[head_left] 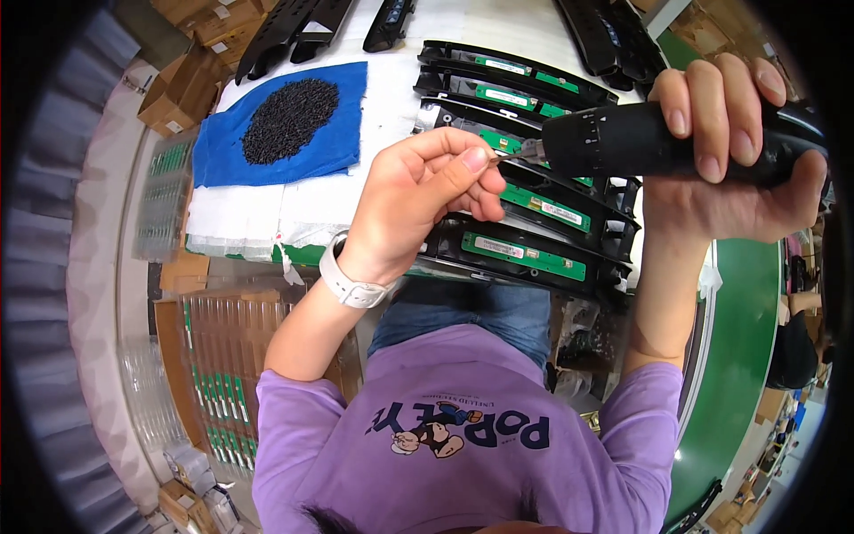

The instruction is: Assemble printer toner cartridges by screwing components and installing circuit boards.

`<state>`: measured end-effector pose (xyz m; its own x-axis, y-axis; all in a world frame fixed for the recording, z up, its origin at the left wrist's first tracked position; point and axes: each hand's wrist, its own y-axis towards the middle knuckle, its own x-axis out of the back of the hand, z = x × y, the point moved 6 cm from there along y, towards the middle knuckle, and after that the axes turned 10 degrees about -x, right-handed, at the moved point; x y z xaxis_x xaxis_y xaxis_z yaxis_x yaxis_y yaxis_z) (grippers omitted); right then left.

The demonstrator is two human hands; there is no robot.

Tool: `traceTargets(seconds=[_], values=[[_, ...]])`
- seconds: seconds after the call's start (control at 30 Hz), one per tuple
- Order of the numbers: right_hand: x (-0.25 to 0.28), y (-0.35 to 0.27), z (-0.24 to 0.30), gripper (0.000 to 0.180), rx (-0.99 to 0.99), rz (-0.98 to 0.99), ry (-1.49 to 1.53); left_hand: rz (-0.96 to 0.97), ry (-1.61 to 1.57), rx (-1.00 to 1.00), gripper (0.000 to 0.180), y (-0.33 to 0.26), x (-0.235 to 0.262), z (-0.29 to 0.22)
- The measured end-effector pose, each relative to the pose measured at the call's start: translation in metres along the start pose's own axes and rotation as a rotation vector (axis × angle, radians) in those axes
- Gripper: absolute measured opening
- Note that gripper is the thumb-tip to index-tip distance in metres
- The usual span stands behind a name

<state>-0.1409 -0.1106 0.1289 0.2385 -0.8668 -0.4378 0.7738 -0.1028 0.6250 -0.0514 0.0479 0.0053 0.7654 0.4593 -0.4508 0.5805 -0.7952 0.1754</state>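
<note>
White worktable (391,80) edges blur; hands (427,191) hide the screwdriver (623,142) tip.

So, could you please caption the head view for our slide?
Right hand holds a black electric screwdriver; left hand pinches at its tip above green circuit boards.

Single head-worn fisheye view, looking steeply down (edges bending toward the rim), close above the fingers (474,160), surface (391,89) just beyond them.
</note>
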Motion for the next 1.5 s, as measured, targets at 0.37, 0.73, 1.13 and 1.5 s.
traceTargets(seconds=[0.37,0.73,1.13,1.5], values=[[-0.017,-0.023,0.003,0.047,0.105,0.068,-0.072,0.005,-0.169,0.137,0.015,-0.009,-0.007,0.011],[-0.004,-0.036,0.014,0.048,0.085,0.006,-0.074,0.046,0.005,0.127,0.019,-0.008,-0.017,0.016],[0.034,-0.058,0.023,0.039,-0.178,-0.174,-0.432,0.23,1.265,-0.616,0.018,-0.002,-0.034,-0.011],[0.029,-0.069,-0.004,0.032,-0.179,-0.581,-0.259,0.446,1.355,-0.63,0.025,-0.006,-0.036,0.011]])
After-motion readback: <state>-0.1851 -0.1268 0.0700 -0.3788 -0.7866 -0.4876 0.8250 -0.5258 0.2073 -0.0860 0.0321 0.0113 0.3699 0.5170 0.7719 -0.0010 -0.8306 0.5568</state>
